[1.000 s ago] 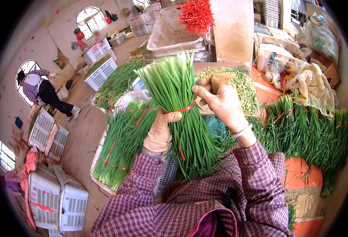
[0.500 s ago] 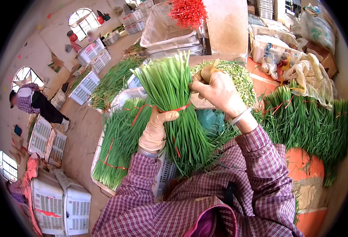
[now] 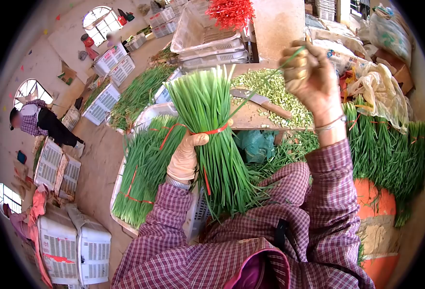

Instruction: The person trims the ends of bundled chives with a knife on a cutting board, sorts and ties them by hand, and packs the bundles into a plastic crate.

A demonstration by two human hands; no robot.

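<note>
My left hand, in a pale glove, is closed around a bundle of green chives tied with a red band. The bundle stands upright, pale cut ends on top, with its leaves fanning down toward my lap. Raised to the upper right, my right hand has its fingers curled and pinches a single chive leaf, which stretches down to the bundle near the band. Behind the bundle, a knife with a wooden handle lies on a board beside chopped pale chive ends.
Tied chive bundles fill a white crate at left. More bundles lie at right. A teal plastic bag sits below the board. Stacked crates and red ties stand behind. A person bends over at far left.
My right hand has moved up and right from beside the bundle, drawing out one chive leaf. The knife on the board now shows. My left hand keeps its hold.
</note>
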